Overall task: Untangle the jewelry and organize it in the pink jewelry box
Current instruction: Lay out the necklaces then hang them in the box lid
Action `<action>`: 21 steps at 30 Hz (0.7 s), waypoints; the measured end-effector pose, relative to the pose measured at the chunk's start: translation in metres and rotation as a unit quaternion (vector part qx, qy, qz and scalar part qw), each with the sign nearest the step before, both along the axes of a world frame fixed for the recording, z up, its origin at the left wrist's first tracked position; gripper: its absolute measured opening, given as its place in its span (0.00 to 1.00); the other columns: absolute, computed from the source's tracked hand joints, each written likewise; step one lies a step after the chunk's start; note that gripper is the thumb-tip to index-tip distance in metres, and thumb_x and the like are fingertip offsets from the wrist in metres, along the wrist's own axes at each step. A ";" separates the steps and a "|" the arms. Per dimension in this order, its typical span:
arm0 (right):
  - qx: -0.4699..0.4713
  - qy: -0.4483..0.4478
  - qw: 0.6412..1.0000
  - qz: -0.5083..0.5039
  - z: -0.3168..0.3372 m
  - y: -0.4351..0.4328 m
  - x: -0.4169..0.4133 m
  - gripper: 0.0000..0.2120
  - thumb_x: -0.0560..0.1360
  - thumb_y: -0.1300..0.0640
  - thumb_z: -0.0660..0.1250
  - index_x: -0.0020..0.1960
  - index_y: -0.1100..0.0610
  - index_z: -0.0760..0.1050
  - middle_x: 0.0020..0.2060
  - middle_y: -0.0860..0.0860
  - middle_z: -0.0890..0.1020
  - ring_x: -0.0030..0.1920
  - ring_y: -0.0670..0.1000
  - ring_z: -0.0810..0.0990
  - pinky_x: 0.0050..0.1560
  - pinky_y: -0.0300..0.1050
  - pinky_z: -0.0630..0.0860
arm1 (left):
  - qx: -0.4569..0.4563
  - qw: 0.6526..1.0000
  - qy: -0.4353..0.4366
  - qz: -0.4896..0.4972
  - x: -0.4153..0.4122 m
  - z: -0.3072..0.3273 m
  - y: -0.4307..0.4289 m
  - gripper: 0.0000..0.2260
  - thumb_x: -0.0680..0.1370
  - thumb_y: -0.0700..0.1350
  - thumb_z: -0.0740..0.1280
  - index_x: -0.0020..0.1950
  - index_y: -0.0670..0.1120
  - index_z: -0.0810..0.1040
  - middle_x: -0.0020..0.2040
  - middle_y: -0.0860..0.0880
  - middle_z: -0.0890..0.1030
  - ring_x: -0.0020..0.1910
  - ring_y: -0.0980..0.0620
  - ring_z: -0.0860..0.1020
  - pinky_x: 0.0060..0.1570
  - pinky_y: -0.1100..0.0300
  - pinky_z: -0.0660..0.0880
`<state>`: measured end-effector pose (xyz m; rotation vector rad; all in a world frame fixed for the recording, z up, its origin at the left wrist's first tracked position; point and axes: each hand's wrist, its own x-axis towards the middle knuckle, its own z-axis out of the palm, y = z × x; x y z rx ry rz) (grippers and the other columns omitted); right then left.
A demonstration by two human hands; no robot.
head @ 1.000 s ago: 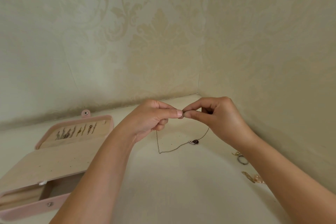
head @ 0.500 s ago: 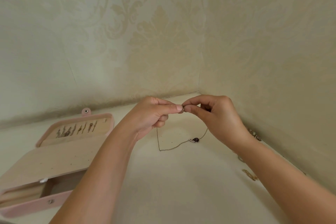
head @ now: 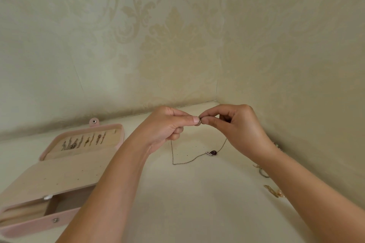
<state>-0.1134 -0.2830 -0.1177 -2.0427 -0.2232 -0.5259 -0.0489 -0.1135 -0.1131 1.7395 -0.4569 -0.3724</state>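
Head view.

Status: task partly done, by estimate. The left hand [head: 164,126] and right hand [head: 237,128] meet fingertip to fingertip above the table [head: 197,203]. Each pinches one end of the necklace [head: 183,162] between thumb and forefinger, with the other fingers curled. A small metal fitting [head: 199,121], probably the clasp, sits between the two pinches. It cannot be told whether it is fastened.

The chain hangs below both hands in one open loop with no visible knot. Its low part and the dark pendant [head: 213,152] appear to rest on the table, below the hands and nearer the right one. This piece looks untangled but is not yet stored.

Remaining: at least two loose pieces [head: 273,191] lie on the table just outside the right forearm, partly hidden by it. What they are and whether they are tangled cannot be told.

Container: the pink jewelry box [head: 19,227] lies open, well apart from the hands, beyond the left forearm.
- Lid [head: 120,138]: holds a row of small pieces [head: 83,141], likely earrings.
- Beige inner flap [head: 59,175]: no jewelry on it.
- Lower compartment [head: 65,205]: the visible part is in shadow, with no item discernible.
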 end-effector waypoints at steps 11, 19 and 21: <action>-0.010 -0.007 1.000 0.010 0.001 -0.002 -0.001 0.05 0.73 0.58 0.71 0.41 0.50 0.83 0.19 0.40 0.70 0.24 0.44 0.63 0.26 0.30 0.59 | 0.007 1.000 -0.006 -0.004 0.000 0.000 0.000 0.05 0.72 0.44 0.72 0.36 0.46 0.85 0.30 0.49 0.62 0.25 0.55 0.58 0.23 0.68 0.59; -0.051 -0.044 0.998 -0.008 -0.002 0.002 0.000 0.06 0.75 0.59 0.69 0.42 0.50 0.83 0.20 0.42 0.69 0.25 0.45 0.63 0.28 0.31 0.60 | -0.009 1.000 0.009 0.007 -0.001 0.001 -0.001 0.05 0.72 0.43 0.72 0.37 0.45 0.85 0.26 0.53 0.60 0.25 0.55 0.57 0.23 0.67 0.58; -0.024 -0.035 0.999 0.000 -0.002 0.001 0.000 0.06 0.74 0.58 0.69 0.42 0.51 0.83 0.20 0.43 0.67 0.24 0.45 0.62 0.28 0.31 0.59 | -0.018 1.000 0.014 0.007 -0.002 0.001 -0.002 0.04 0.72 0.43 0.72 0.38 0.44 0.84 0.26 0.53 0.60 0.24 0.56 0.57 0.23 0.68 0.57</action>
